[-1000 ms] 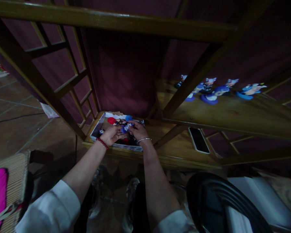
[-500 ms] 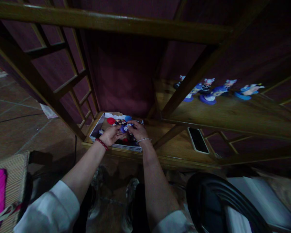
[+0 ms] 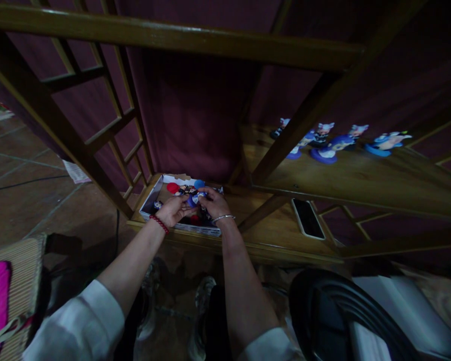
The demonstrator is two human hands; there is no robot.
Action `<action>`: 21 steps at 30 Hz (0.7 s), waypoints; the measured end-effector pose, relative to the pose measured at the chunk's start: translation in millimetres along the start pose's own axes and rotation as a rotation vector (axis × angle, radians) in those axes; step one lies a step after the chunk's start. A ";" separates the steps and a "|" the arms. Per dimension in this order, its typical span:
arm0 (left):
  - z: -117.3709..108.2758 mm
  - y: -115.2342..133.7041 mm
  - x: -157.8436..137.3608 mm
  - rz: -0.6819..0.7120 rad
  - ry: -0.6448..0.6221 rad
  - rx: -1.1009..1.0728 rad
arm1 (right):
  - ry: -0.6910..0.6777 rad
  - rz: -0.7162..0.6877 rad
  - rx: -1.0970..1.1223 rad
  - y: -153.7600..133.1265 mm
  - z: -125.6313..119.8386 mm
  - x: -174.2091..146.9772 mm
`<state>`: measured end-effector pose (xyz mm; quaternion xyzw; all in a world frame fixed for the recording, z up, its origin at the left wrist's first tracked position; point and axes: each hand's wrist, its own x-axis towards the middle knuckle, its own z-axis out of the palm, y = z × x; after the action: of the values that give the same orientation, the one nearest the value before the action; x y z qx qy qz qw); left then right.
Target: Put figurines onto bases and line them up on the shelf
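Over a shallow white box (image 3: 149, 199) on the lower shelf, both my hands hold one small figurine (image 3: 192, 200) with a blue-purple base. My left hand (image 3: 174, 209), with a red beaded bracelet, has its fingers closed on the base side. The fingers of my right hand (image 3: 214, 202), with a silver bangle at the wrist, pinch the figurine's pale upper part. Inside the box lie more figurines, one with a red base (image 3: 172, 187) and one with a blue base (image 3: 199, 184); my hands cover part of them.
Several figurines (image 3: 325, 153) stand on the raised wooden shelf (image 3: 304, 175) at right. A phone (image 3: 307, 218) lies on the lower shelf. Wooden bars (image 3: 173, 37) cross above and beside my arms. A black round container (image 3: 323, 311) sits at lower right, a woven-topped seat (image 3: 26, 271) at left.
The view has shifted very slightly. Both hands stay at the same spot over the box, still holding the figurine.
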<state>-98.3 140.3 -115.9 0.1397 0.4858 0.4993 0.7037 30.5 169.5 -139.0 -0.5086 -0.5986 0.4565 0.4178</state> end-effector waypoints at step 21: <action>-1.1 2.5 0.0 -0.018 -0.030 0.007 | -0.020 0.097 -0.008 4.8 0.0 1.9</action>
<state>-100.6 141.2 -114.7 0.1451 0.4783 0.4889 0.7149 31.3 171.7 -143.5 -0.5343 -0.5792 0.4789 0.3869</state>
